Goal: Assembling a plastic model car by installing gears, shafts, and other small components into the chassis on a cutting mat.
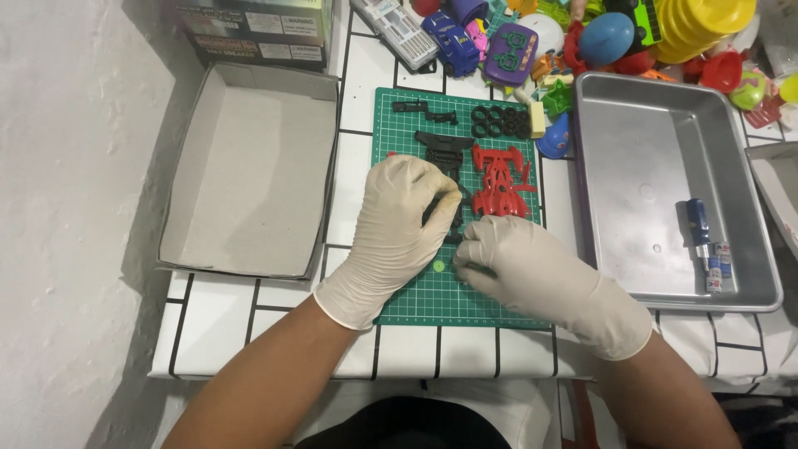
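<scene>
Both hands wear cream gloves over a green cutting mat [416, 299]. My left hand [397, 229] is closed on a black toy car chassis [442, 151], whose far end sticks out beyond the fingers. My right hand [524, 270] rests on the mat with its fingertips pinched together near a small green gear [439, 266]; what they pinch is hidden. A red toy car body [501, 181] lies just beyond the right hand. Several black tyres [501, 121] and small black parts [424, 108] lie at the mat's far end.
An empty cardboard box lid [249, 175] lies left of the mat. A metal tray [665, 166] on the right holds a small blue-handled screwdriver [698, 229] and small tubes [720, 266]. Colourful plastic toys [582, 37] crowd the far edge. The tiled table's front edge [465, 366] is near me.
</scene>
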